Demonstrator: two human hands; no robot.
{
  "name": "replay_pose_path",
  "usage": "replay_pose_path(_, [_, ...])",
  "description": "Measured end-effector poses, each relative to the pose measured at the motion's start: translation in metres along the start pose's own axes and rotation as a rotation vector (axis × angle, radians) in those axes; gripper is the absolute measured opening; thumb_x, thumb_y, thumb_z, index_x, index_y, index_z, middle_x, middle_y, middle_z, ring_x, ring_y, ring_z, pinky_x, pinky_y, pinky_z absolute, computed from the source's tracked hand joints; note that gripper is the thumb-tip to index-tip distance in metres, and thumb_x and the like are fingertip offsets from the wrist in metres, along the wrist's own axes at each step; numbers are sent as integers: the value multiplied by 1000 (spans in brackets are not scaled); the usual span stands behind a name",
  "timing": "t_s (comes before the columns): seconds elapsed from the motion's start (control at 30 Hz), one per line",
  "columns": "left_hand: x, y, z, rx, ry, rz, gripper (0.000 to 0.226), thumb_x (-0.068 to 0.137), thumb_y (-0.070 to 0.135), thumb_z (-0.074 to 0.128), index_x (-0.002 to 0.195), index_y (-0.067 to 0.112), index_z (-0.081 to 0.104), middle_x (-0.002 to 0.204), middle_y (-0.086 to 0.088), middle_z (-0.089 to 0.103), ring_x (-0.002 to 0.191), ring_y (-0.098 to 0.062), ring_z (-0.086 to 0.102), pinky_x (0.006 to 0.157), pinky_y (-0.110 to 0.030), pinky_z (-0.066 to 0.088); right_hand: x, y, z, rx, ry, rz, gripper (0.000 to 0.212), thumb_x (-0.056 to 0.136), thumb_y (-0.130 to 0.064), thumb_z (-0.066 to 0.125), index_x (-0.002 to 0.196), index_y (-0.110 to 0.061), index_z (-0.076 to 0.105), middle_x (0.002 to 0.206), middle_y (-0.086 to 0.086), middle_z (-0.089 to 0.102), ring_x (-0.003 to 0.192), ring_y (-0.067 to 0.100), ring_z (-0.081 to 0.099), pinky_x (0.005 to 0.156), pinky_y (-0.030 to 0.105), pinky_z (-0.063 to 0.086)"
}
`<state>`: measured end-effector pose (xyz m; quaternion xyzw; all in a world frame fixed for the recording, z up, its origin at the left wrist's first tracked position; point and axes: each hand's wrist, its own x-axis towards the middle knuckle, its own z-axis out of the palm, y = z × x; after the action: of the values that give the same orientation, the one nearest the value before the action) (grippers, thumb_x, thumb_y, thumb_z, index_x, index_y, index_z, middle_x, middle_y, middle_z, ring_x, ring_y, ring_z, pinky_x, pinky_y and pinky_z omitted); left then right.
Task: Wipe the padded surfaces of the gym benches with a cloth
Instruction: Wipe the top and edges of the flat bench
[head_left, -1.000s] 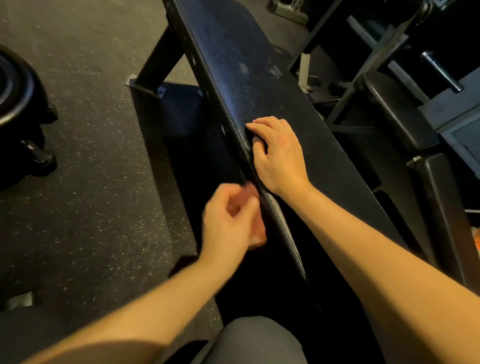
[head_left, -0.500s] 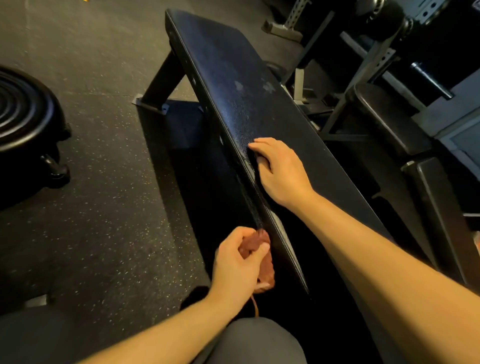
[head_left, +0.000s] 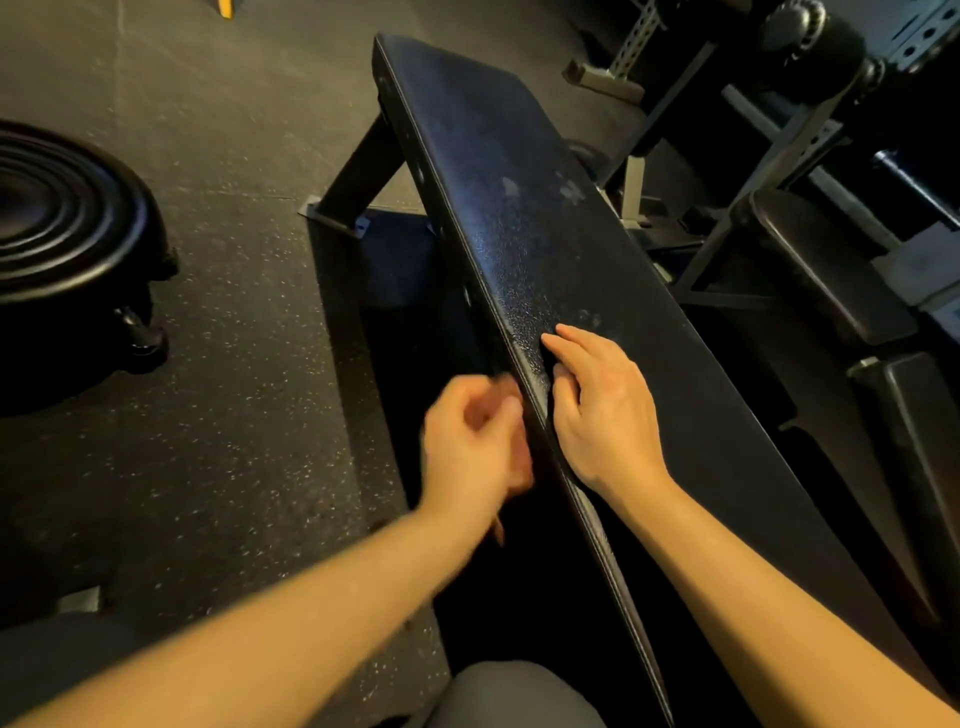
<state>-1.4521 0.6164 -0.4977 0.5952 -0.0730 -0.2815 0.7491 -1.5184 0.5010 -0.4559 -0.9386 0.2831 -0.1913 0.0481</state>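
Note:
A long black padded bench (head_left: 524, 218) runs from the near right to the far middle of the head view. My right hand (head_left: 602, 410) rests flat on its top near the left edge, fingers straight. My left hand (head_left: 472, 447), blurred by motion, grips a small reddish-brown cloth (head_left: 514, 452) against the bench's left side edge. Most of the cloth is hidden in my fist; a thin tail (head_left: 500, 530) hangs below my wrist.
A black stack of round weight plates on casters (head_left: 67, 249) stands on the speckled rubber floor at left. A bench leg with a steel foot (head_left: 337, 213) lies beyond. More black pads (head_left: 826, 270) and a rack frame (head_left: 769, 156) crowd the right. My knee (head_left: 514, 696) shows at the bottom.
My left hand with the cloth slid down the bench's side edge, then back up along it. My right hand stays on the pad, now flatter.

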Motion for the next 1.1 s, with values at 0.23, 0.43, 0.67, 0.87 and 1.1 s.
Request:
replay_pose_path(0.23, [17,-8,2,1,17,2,9,95,20,69,98,28,66,79,4,70,73,-14,68,63,-42,58,2,0,1,-5,17,-3,36,100,-16,51,132,-18,67,142,-3,60,134,13,48,112,33,37])
replay_pose_path(0.43, [10,-8,-4,75,-49,-46,8,96,13,69,99,20,68,82,-1,71,69,-14,70,57,-34,61,1,-1,0,-16,-5,17,36,101,-16,50,133,-19,66,143,-5,58,135,11,46,111,29,33])
replay_pose_path(0.67, [-12,-11,-3,54,-46,-93,7,97,16,68,101,22,67,89,-4,71,79,-16,71,54,-34,60,3,-1,1,1,17,19,35,100,-16,51,130,-19,68,140,-5,60,132,11,48,109,29,33])
replay_pose_path(0.87, [41,7,1,27,29,-65,6,97,12,66,98,18,66,74,-4,66,59,-16,64,47,-30,54,1,-2,-1,6,-6,36,36,101,-18,50,133,-21,66,143,-7,58,135,10,47,110,29,33])
replay_pose_path(1.1, [-48,-10,-10,56,-222,-98,9,95,22,69,92,30,66,84,-1,71,78,-27,71,63,-43,59,1,-2,0,-9,-3,39,36,101,-17,50,133,-21,66,142,-7,58,135,9,46,108,23,28])
